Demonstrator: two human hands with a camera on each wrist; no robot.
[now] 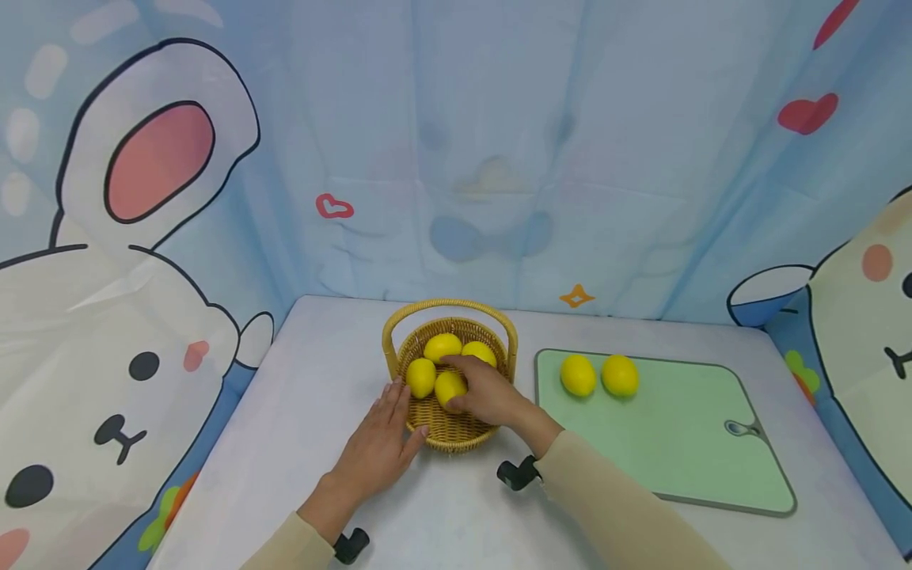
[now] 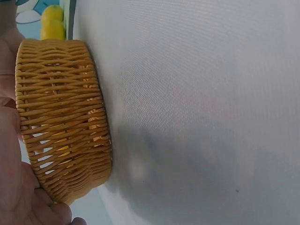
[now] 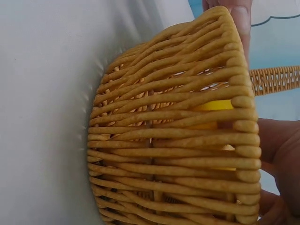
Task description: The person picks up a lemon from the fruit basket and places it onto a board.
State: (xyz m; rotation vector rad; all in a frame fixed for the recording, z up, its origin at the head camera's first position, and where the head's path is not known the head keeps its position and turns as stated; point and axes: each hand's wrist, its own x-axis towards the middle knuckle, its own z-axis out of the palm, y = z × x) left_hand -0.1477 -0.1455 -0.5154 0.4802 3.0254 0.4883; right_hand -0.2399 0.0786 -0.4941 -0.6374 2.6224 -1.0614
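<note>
A wicker basket (image 1: 450, 440) with an arched handle stands on the table, several yellow lemons (image 1: 442, 347) inside it. My right hand (image 1: 492, 396) reaches over the near right rim and pinches one lemon (image 1: 449, 389) between thumb and fingers. In the right wrist view the woven wall (image 3: 173, 140) hides most of that lemon. My left hand (image 1: 378, 443) rests against the basket's left side, fingers extended along the rim. The left wrist view shows its fingertips (image 2: 58, 213) at the wicker wall (image 2: 63, 117).
Right of the basket lies a pale green cutting board (image 1: 677, 443) bearing two lemons, one (image 1: 578, 375) beside the other (image 1: 620, 376) near its far edge. A blue cartoon-print curtain (image 1: 499, 119) hangs behind the white table (image 1: 306, 372).
</note>
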